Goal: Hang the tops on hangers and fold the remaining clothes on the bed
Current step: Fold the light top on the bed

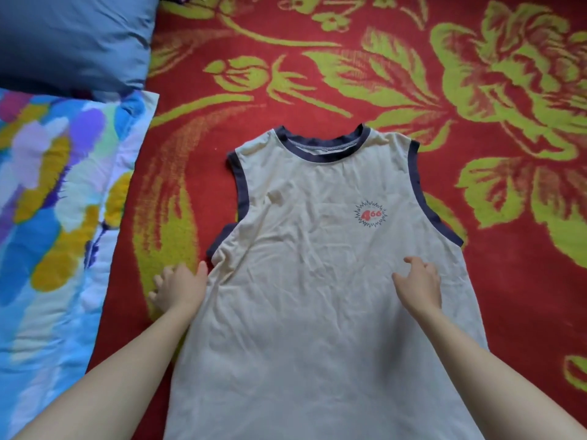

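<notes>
I see the top [317, 296] lying flat, neck toward 12 o'clock, hem toward 6; left hand [181, 287] and right hand [419, 287] touch it, fingers [413, 261] loosely apart.

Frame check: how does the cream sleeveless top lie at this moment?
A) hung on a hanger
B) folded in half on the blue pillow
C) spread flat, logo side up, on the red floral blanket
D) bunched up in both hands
C: the cream top lies spread flat on the red floral blanket, its logo facing up, with the left hand at its side edge and the right hand resting on its front.
</notes>
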A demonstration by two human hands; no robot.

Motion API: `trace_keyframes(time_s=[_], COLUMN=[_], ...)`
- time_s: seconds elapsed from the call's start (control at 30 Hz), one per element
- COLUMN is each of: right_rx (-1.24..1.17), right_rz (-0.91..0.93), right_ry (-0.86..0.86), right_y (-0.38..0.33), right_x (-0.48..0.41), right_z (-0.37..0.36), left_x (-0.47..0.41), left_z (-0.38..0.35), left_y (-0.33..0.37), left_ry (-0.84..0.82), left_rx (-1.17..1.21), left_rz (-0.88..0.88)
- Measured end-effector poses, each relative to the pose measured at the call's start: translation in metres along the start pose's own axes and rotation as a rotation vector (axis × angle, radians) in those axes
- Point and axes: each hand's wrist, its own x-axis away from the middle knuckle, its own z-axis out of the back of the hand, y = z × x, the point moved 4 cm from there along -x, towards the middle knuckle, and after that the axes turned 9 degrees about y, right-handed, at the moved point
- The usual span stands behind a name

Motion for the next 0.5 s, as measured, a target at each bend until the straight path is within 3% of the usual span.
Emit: trace_keyframes(time_s=[0.1, 0.27, 0.37, 0.5], right_rx=[0.021, 0.080, 0.130, 0.251], right_rz=[0.038, 0.121, 0.157, 0.261], right_ry=[0.035, 0.050, 0.077, 0.144], right_y=[-0.015, -0.043, -0.056, -0.080], right_x=[-0.028, -0.072, -0.100, -0.140], right_z=[0.009, 0.028, 0.038, 0.049], left_x=[-0.009, -0.034, -0.041, -0.062], left_z=[-0.008, 0.002, 0.011, 0.026], left_y=[0.034, 0.026, 0.028, 0.082], left_ry=[-0.035, 0.038, 0.096, 0.198], left_rx=[0.136, 0.468, 0.420, 0.437], left_rz=[-0.110, 0.178, 0.272, 0.111])
